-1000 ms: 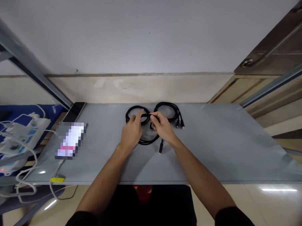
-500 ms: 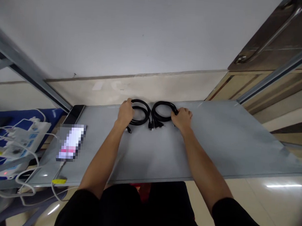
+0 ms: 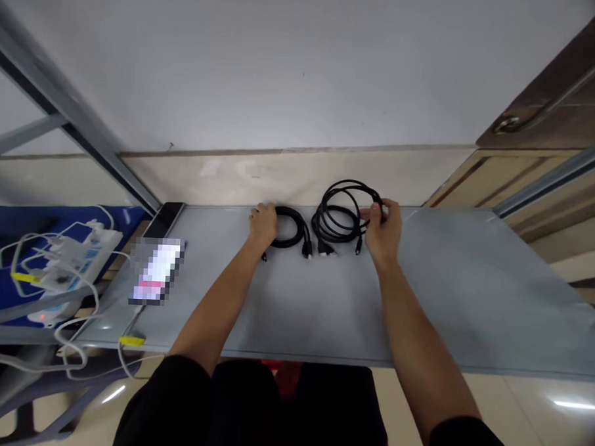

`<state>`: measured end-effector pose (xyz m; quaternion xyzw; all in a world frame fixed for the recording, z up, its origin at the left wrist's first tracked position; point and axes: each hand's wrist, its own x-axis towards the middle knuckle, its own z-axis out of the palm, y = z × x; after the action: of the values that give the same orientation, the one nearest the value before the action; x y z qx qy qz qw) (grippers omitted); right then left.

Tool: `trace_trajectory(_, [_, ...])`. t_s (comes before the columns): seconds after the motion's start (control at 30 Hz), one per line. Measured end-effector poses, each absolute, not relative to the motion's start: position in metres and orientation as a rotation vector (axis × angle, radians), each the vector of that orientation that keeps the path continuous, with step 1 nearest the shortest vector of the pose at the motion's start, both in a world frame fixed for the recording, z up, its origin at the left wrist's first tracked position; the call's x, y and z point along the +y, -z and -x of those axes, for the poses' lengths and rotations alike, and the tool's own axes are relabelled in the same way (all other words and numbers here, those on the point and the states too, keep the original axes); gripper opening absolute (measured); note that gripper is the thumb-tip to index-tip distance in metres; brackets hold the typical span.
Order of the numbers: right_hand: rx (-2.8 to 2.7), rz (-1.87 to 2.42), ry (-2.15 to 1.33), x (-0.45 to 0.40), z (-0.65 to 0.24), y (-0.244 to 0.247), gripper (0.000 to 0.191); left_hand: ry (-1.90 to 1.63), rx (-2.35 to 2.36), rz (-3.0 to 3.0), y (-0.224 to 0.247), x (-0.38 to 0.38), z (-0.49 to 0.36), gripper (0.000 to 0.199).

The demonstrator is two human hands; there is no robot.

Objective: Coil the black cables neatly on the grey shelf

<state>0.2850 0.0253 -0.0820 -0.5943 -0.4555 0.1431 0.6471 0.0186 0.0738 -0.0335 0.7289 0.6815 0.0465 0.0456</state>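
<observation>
2 cables: I have the left cable [image 3: 291, 227] in a tight black coil, with the right cable [image 3: 337, 228] just beside it in looser loops, both near the far edge of the table [image 3: 447, 289].
Left hand [image 3: 262, 225]: cupped on the left end of the left cable; from here I can't tell if it's clenched.
Right hand [image 3: 382, 227]: grasping the right side of the right cable.
Plugs [image 3: 307, 250]: several lie on the near side of the coils, between my hands.
Left of hands: a pixelated object [image 3: 158, 271] lies on the table; a white power strip [image 3: 76, 259] sits beyond the table's left end.
</observation>
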Motion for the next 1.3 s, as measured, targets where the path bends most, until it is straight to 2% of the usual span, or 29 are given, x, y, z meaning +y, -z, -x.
trace_trajectory(0.2, [-1.015, 1.266, -0.296, 0.018, -0.283, 0.068, 0.037, -0.266, 2.06, -2.192, 0.03, 0.078, -0.012, 0.046])
trace_trajectory(0.3, [-0.967, 1.173, -0.371, 0.017, -0.282, 0.059, 0.041, -0.674, 1.899, -2.194, 0.025, 0.066, -0.011, 0.038])
trace_trajectory(0.43, [-0.917, 1.024, -0.462, 0.009, -0.267, 0.041, 0.044, -1.125, 1.289, -2.087, 0.02, 0.025, -0.021, 0.037])
trace_trajectory(0.57, [-0.98, 0.995, -0.554, -0.007, -0.236, 0.025, 0.041, -1.024, 1.021, -1.697, 0.02, -0.02, -0.035, 0.053])
trace_trajectory(0.73, [-1.0, 0.879, -0.849, -0.022, -0.205, 0.016, 0.035, -0.877, 1.062, -1.283, 0.022, -0.03, -0.036, 0.039])
trace_trajectory(0.97, [-1.034, 0.779, -1.265, -0.034, -0.19, 0.003, 0.032, -1.133, 1.105, -0.836, 0.016, -0.019, -0.03, 0.01])
trace_trajectory(1.3, [-1.026, 0.607, -1.545, -0.037, -0.193, 0.018, 0.046, -1.175, 0.913, -0.622, 0.021, -0.024, -0.035, 0.018])
